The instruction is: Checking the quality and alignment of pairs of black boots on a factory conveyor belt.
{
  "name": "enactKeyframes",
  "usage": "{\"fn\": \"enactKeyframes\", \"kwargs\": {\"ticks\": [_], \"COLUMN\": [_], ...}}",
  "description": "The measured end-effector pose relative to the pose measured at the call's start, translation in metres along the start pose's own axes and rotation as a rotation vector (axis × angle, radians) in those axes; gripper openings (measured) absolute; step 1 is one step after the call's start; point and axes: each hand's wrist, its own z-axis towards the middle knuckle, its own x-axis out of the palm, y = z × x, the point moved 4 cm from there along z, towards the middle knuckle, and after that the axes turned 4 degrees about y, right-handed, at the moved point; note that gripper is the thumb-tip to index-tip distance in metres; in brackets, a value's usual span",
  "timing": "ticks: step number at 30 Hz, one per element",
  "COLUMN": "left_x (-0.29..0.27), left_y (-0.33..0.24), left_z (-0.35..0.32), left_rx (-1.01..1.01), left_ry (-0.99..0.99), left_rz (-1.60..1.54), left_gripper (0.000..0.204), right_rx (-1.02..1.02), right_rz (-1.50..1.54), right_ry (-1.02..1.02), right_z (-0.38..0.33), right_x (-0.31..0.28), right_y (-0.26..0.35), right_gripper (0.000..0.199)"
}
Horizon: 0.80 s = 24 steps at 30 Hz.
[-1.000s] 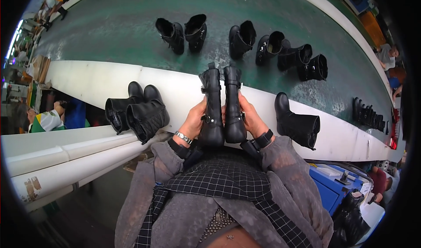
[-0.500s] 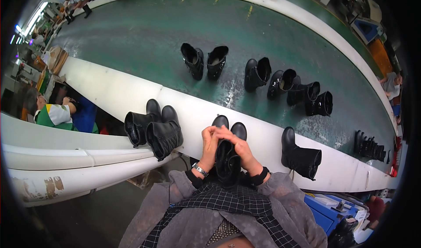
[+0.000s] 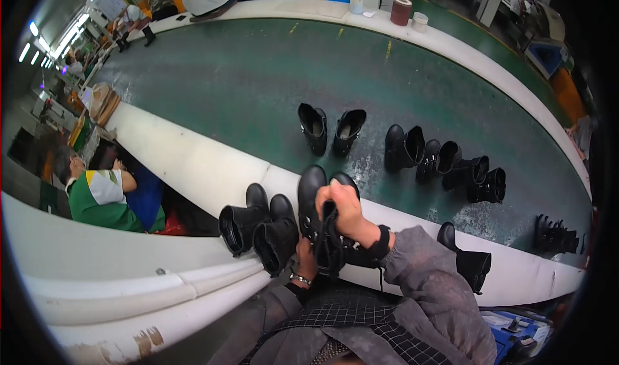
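Note:
A pair of black boots stands in front of me on the white ledge, toes pointing away; the left boot (image 3: 312, 183) shows its rounded toe. My right hand (image 3: 346, 207) is closed on the top edge of the right boot's shaft (image 3: 330, 246). Lower down, my left hand (image 3: 305, 255) presses against the left side of the shafts, its fingers partly hidden behind the leather. Close to its left is another pair of black boots (image 3: 274, 239), leaning with the openings toward me.
A single black boot (image 3: 474, 266) lies along the white ledge (image 3: 200, 149) on the right. Beyond, several black boots (image 3: 405, 151) stand on the green surface (image 3: 225, 81). A person in a green and white top (image 3: 103, 194) sits at the left, beside the curved white rail (image 3: 129, 294).
My hands, earlier together above the boot opening, have parted. The right has closed on the shaft's top edge; the left has dropped to the side. The whole view has shifted.

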Motion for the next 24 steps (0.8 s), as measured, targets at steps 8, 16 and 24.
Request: {"fn": "enactKeyframes", "kwargs": {"ticks": [8, 16, 24], "left_x": [-0.001, 0.021, 0.001], "left_y": [-0.012, 0.022, -0.021], "left_z": [0.021, 0.015, 0.023], "left_rx": [-0.038, 0.166, 0.053], "left_ry": [0.33, 0.472, 0.397], "left_rz": [-0.122, -0.02, 0.073], "left_gripper": [0.012, 0.024, 0.015], "right_rx": [-0.379, 0.013, -0.53], "right_rz": [-0.09, -0.609, -1.021], "right_ry": [0.176, -0.015, -0.188], "right_z": [0.181, 0.246, 0.122], "right_x": [0.07, 0.015, -0.012], "right_y": [-0.008, -0.156, -0.011], "right_gripper": [0.049, 0.048, 0.055]}}
